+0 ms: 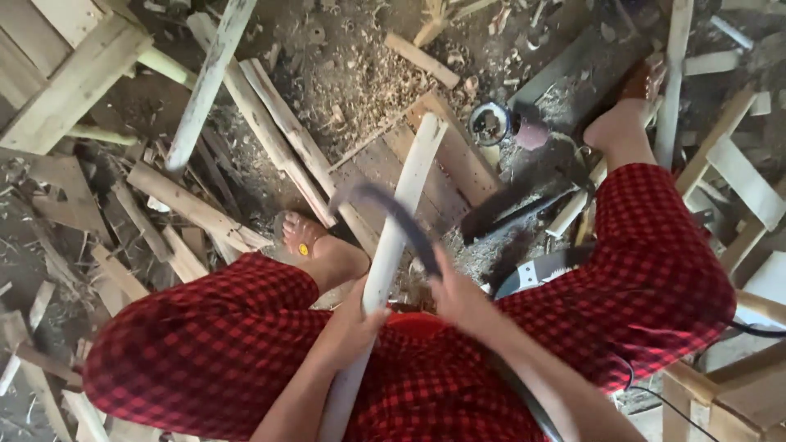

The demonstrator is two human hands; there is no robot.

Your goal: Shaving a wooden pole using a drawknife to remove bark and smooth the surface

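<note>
My left hand [354,321] is wrapped tight around a long pale wooden stick [391,245], and my right hand [456,295] is squeezed shut on the handle of a curved dark blade [393,209]. The stick runs up from my lap toward 12 o'clock, leaning a bit to 1 o'clock, and most of it sticks out past my left hand. Its far end rests on a flat wooden board [446,164] on the ground. The blade bends from my right hand toward 10 o'clock and crosses over the stick just above my left hand.

My legs are in red and black checked trousers [205,344]. My left foot [307,237] sits at 10 o'clock from the hands, and my right foot [630,106] is far off at 2 o'clock. Wood scraps [188,205] lie all about, with wood shavings [360,78] at 12 o'clock. A small round tin [490,123] sits near the board's right edge.
</note>
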